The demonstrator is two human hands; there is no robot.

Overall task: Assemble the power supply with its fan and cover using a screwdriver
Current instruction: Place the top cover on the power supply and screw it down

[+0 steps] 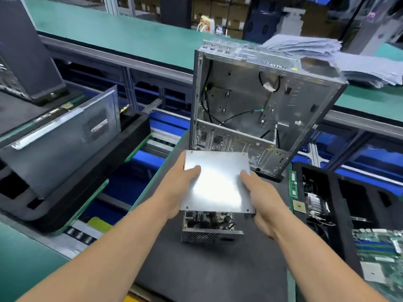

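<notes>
Head: L hand [177,188] & R hand [262,199] grip cover [218,184] edges, above PSU [207,227].

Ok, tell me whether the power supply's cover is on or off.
Off. Both hands hold the cover above the power supply, whose circuit board still shows.

Both hands held a flat, silvery sheet-metal cover [216,184] by its sides, the left hand [180,188] and right hand [261,200] each with a thumb on top. Under it, a grey open power supply box [207,227] sat on the black counter [207,269]. An open bare-metal computer case [257,101] stood at the counter's far edge.
</notes>
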